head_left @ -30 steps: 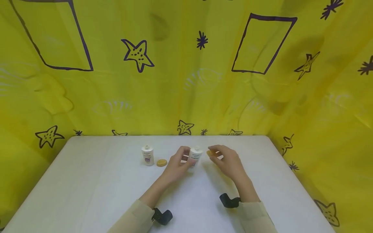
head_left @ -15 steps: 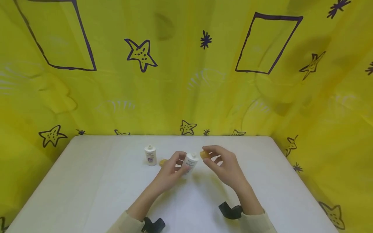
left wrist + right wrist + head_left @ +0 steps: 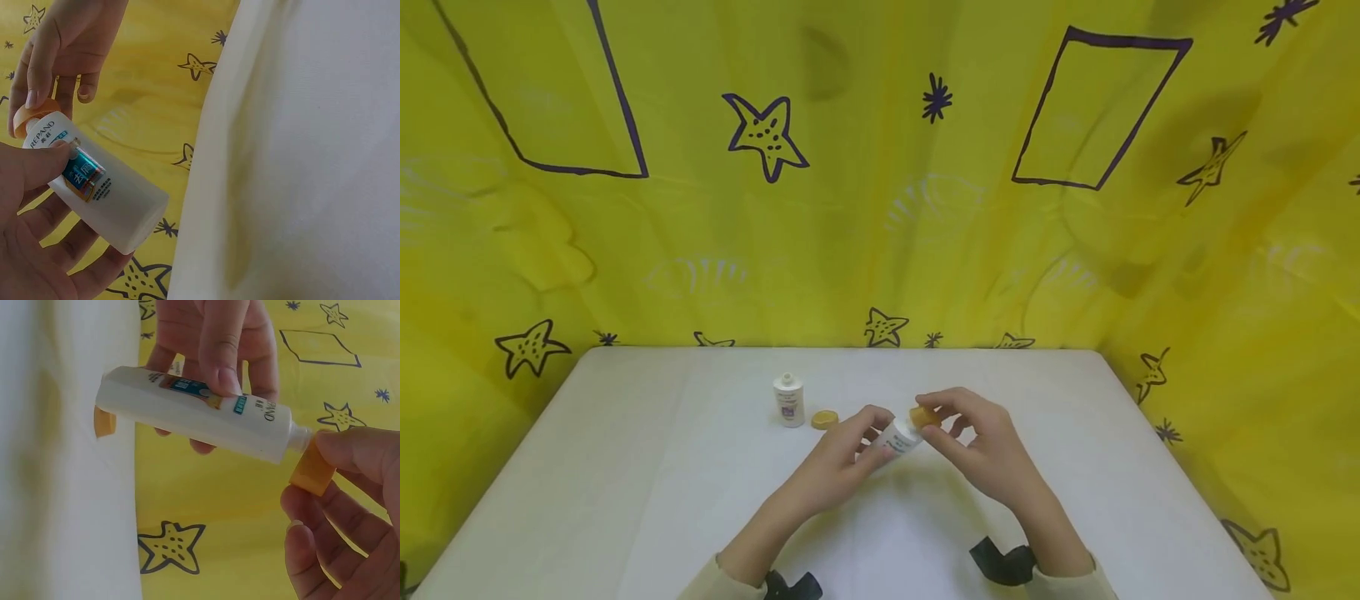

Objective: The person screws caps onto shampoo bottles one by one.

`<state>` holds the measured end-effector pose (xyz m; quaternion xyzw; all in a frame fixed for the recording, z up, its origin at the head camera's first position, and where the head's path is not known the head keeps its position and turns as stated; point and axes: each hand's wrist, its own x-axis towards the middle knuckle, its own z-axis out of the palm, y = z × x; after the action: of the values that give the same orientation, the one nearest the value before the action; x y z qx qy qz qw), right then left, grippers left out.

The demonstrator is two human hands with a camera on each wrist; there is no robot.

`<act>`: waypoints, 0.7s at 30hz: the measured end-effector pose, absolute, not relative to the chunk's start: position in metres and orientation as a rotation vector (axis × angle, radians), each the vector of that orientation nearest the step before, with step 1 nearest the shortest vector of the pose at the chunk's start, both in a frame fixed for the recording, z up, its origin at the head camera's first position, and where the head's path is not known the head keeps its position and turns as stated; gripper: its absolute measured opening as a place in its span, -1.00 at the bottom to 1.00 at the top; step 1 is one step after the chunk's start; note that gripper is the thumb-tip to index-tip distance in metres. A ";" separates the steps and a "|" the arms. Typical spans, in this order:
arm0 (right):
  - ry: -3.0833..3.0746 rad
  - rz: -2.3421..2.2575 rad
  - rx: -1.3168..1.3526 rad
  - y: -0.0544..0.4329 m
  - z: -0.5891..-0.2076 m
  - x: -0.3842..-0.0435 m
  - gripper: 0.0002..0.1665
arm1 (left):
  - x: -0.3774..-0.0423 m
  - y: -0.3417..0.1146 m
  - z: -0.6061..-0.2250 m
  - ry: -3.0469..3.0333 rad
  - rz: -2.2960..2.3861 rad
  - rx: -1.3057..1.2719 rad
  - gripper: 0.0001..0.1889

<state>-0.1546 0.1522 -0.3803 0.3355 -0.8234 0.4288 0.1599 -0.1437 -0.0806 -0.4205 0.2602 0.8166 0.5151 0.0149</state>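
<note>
My left hand point(image 3: 838, 467) grips a white plastic bottle point(image 3: 112, 187) round its body, thumb over the teal and orange label. The bottle is tilted, its neck toward my right hand point(image 3: 988, 446). Between thumb and fingers my right hand pinches an orange cap point(image 3: 314, 465). In the right wrist view the cap's edge is right at the narrow bottle neck point(image 3: 301, 437), set at an angle to it. The left wrist view shows the cap overlapping the neck.
A second white bottle point(image 3: 788, 400), without a cap, stands upright on the white table point(image 3: 625, 467). Next to it lies another orange cap point(image 3: 824, 419). A yellow curtain point(image 3: 820, 225) with drawn stars hangs behind the table and at its sides.
The bottle in my left hand has tipped further toward the right and come lower. My right hand has brought the orange cap from beside the bottle up to its neck.
</note>
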 end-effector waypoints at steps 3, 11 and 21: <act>-2.369 1.214 0.973 0.150 -0.380 -0.153 -0.58 | -0.143 -0.081 -0.418 2.573 1.567 0.808 -0.71; -2.405 1.205 0.954 0.149 -0.379 -0.151 -0.68 | -0.141 -0.082 -0.415 2.574 1.545 0.847 -0.73; -2.441 1.243 0.993 0.152 -0.379 -0.151 -0.73 | -0.137 -0.081 -0.413 2.630 1.516 0.848 -0.73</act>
<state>-0.1515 0.1520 -0.3791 0.3385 -0.8324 0.4239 0.1135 -0.1374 -0.0806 -0.4134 0.2692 0.8344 0.4809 -0.0050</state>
